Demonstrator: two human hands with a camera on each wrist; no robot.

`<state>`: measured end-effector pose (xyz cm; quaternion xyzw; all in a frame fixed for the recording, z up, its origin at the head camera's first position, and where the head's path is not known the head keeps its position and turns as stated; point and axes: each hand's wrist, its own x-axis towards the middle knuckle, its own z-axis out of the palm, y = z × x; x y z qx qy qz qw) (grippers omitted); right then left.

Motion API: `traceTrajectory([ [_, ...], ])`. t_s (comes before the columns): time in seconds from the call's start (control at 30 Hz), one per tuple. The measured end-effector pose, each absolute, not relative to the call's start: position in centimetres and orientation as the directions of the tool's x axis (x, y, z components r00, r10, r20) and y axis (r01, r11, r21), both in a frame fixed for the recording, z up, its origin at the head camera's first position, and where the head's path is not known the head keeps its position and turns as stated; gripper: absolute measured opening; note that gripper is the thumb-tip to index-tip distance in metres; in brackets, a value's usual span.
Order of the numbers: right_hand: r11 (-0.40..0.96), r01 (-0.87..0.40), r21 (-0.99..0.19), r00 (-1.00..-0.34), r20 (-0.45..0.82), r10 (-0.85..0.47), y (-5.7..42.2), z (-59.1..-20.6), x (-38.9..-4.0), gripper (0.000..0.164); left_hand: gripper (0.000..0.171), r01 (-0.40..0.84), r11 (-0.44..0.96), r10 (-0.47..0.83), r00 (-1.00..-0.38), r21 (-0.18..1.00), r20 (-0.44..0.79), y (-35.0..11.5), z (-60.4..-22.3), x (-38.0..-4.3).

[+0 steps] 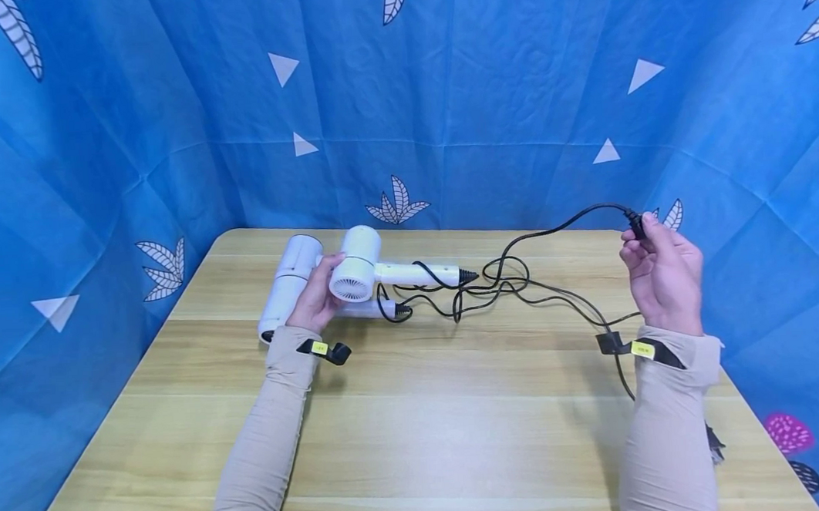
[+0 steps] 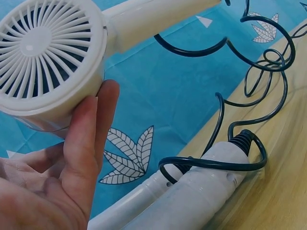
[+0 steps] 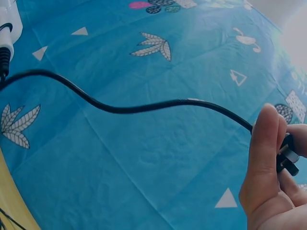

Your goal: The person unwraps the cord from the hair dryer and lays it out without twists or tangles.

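My left hand [image 1: 317, 295] holds a white hair dryer [image 1: 355, 270] by its round head, its slatted grille facing me and its handle pointing right. In the left wrist view the fingers [image 2: 81, 139] lie along the side of the grille end [image 2: 36, 40]. Far to the right, my right hand [image 1: 668, 277] is raised and pinches a black plug [image 1: 636, 224] on the cord; metal prongs show in the right wrist view. Beside and under the left hand lies another white hair dryer [image 1: 286, 289]; two white handles [image 2: 201, 187] show below in the left wrist view.
Looped black cords [image 1: 501, 281] tangle across the back middle of the wooden table [image 1: 460, 423]. One cord runs to the right, past the right wrist. A blue patterned cloth [image 1: 512, 88] hangs around the back and sides. Something dark [image 1: 714, 444] shows beside the right forearm.
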<state>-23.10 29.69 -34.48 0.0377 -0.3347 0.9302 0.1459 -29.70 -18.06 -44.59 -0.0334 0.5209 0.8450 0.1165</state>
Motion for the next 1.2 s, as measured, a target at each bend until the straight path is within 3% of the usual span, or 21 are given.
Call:
traceTrajectory([
  [0.27,-0.771,-0.37,-0.518,-0.928,0.164,0.334,29.3,-33.9,-22.9,0.01,0.01,-0.236,-0.436,0.163,-0.97,0.869,-0.182,-18.0,-44.7,-29.7],
  [0.63,-0.786,-0.453,-0.42,-0.891,0.19,0.412,28.8,-33.1,-22.5,0.017,0.012,-0.241,-0.385,0.175,-0.967,0.891,-0.186,-18.0,-44.7,-29.6],
  [0.8,-0.781,-0.504,-0.37,-0.863,0.182,0.47,28.7,-32.8,-22.3,0.017,0.027,-0.244,-0.328,0.187,-0.964,0.913,-0.19,-18.0,-44.6,-29.8],
  [1.0,-0.818,-0.498,-0.288,-0.867,0.16,0.471,28.9,-32.5,-21.8,0.022,0.064,-0.235,-0.275,0.19,-0.964,0.932,-0.187,-17.9,-44.4,-29.6],
  [1.2,-0.868,-0.459,-0.191,-0.888,0.138,0.439,29.5,-32.1,-21.2,0.028,0.069,-0.225,-0.25,0.166,-0.968,0.942,-0.187,-17.9,-44.4,-29.5],
])
